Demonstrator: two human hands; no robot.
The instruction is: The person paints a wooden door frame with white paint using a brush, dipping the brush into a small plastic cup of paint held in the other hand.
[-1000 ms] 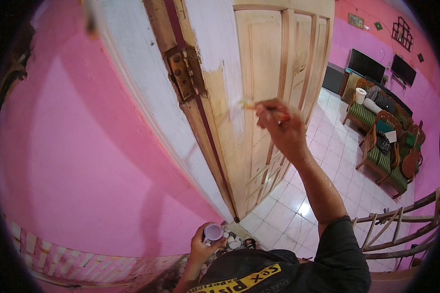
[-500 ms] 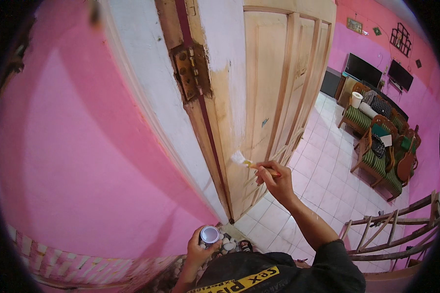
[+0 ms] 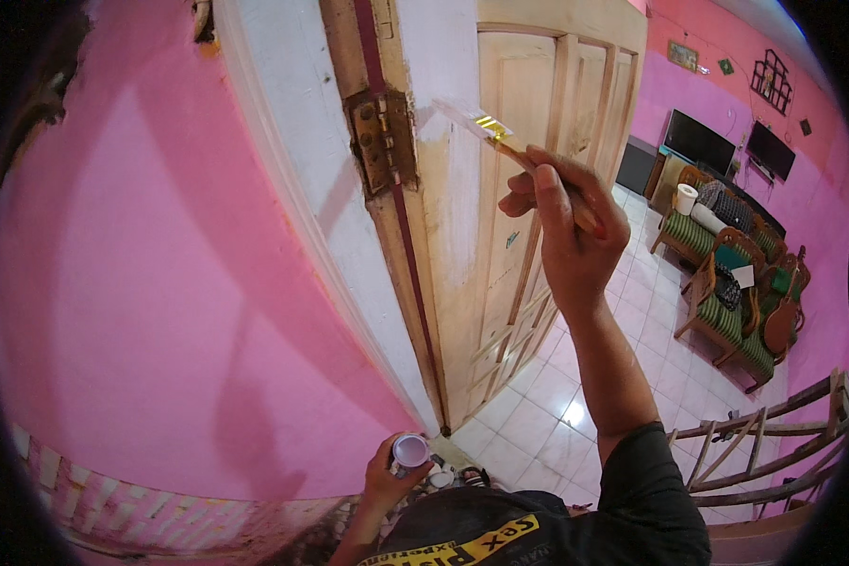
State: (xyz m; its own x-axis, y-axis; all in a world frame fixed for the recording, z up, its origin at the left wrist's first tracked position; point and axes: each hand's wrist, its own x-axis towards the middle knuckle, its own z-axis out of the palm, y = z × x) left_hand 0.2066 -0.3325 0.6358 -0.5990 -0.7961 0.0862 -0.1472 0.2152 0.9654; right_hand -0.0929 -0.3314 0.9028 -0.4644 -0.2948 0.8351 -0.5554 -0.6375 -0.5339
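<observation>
A flat paintbrush (image 3: pixel 519 156) with a wooden handle and a yellow-banded ferrule is gripped in my right hand (image 3: pixel 575 222). Its white bristles touch the hinge-side edge of the wooden door (image 3: pixel 519 94), just right of a rusty hinge (image 3: pixel 379 141). White paint covers the upper part of that edge; lower down, bare tan wood shows. Low and near my body, my left hand (image 3: pixel 387 483) is wrapped round a small open cup (image 3: pixel 410 451) with pale paint inside. The white-painted door frame (image 3: pixel 302 141) runs left of the hinge.
A pink wall (image 3: pixel 160 283) fills the left side. Right of the door lies a white tiled floor (image 3: pixel 547 396), with a wooden ladder (image 3: pixel 764 443) at lower right. Green-striped chairs (image 3: pixel 726 302) and a television (image 3: pixel 698 141) stand farther back. Pebbles (image 3: pixel 330 524) lie near my feet.
My right hand has risen with the paintbrush, from low on the door to beside the hinge. My left hand keeps the cup in nearly the same place.
</observation>
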